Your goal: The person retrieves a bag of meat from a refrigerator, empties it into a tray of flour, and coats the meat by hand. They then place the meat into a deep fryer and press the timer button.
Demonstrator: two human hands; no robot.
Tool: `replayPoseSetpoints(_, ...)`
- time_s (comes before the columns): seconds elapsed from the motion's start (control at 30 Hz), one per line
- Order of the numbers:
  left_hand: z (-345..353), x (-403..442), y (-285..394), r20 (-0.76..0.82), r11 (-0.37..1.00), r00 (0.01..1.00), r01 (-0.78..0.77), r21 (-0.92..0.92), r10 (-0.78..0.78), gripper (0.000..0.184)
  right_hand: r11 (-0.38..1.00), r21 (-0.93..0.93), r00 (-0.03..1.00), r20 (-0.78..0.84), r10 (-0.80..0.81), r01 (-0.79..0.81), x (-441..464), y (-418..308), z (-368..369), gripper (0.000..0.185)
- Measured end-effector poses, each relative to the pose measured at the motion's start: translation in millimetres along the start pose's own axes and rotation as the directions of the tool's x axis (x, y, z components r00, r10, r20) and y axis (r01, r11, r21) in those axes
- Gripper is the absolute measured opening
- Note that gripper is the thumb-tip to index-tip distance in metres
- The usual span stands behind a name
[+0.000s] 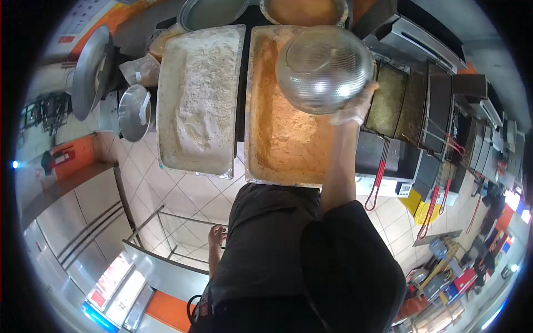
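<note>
Partly, a colander (325, 69) blocks the right tray (288, 130) — right hand (357, 105), grip closed, holding it — left hand (216, 235) curled.

Two rectangular trays (165, 100) (255, 105), one perforated metal bowl (325, 69), two round tubs (185, 19) (265, 12), two hands (356, 106) (216, 235)

Head cam's sitting at wearer's head ht., looking fwd + steeply down over dark clothing (266, 238). It's viewing white-powder tray (197, 170) and orange-powder tray (286, 181) from close above, approx. arm's reach. Wide lens is curving outer bits, catching floor (189, 191) L of clothing, red handles (380, 173) R.
</note>
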State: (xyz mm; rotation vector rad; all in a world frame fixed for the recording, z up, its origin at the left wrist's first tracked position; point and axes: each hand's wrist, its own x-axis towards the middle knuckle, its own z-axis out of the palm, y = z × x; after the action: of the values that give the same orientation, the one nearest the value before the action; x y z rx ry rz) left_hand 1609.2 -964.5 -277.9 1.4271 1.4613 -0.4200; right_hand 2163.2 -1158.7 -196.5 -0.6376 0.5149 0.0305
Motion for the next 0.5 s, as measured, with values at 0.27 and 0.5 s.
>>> replayPoseSetpoints(0.27,6,0,3,0.017,0.998,0.999,-0.038,0.042,0.037,0.029,0.955,-0.132,0.932,0.291,-0.218,0.264,47,-2,18,0.067)
replayPoseSetpoints(0.5,28,-8,5,0.011,0.996,1.000,0.005,-0.086,-0.004,0.031,-0.372,-0.375,0.354,0.927,-0.127,0.849,160,59,112,0.040)
